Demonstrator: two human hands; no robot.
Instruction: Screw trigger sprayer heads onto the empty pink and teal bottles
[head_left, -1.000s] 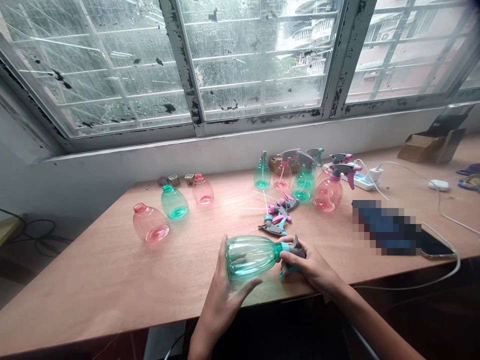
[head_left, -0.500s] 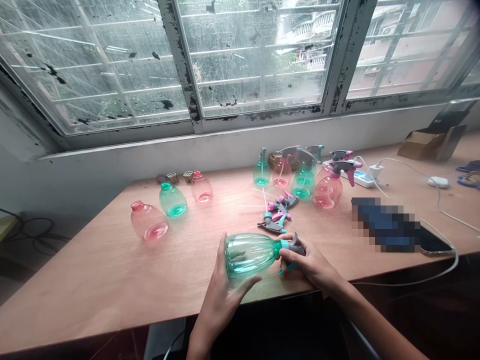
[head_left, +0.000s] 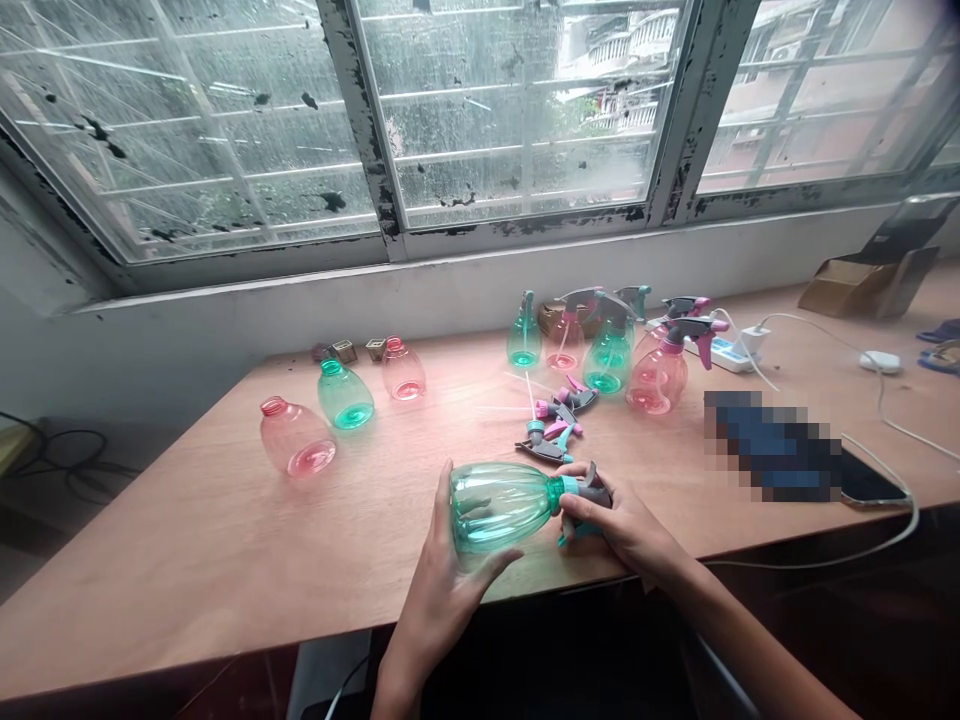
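Above the table's front edge a clear green spray bottle point(head_left: 501, 508) lies on its side in the air, neck to the right. My left hand point(head_left: 448, 575) cups its base, with the thumb along the underside. At the neck, my right hand point(head_left: 626, 522) grips the grey and teal spray head point(head_left: 592, 493), thumb and fingers round its collar. The head sits against the neck; how tightly cannot be seen. Just beyond the bottle lie loose spray heads, a grey and teal one point(head_left: 544, 446) and grey and pink ones point(head_left: 574, 402).
Left on the table point(head_left: 225, 540) stand headless bottles: two pink point(head_left: 298, 440) point(head_left: 404, 370) and one green point(head_left: 346, 398). Several bottles with heads, including a pink one point(head_left: 656, 380), stand at the back right. A phone point(head_left: 870, 478), cables and a power strip point(head_left: 724, 352) lie at right.
The view has shifted very slightly. Both hands keep the same hold on the green spray bottle, and the other things stay where they were.
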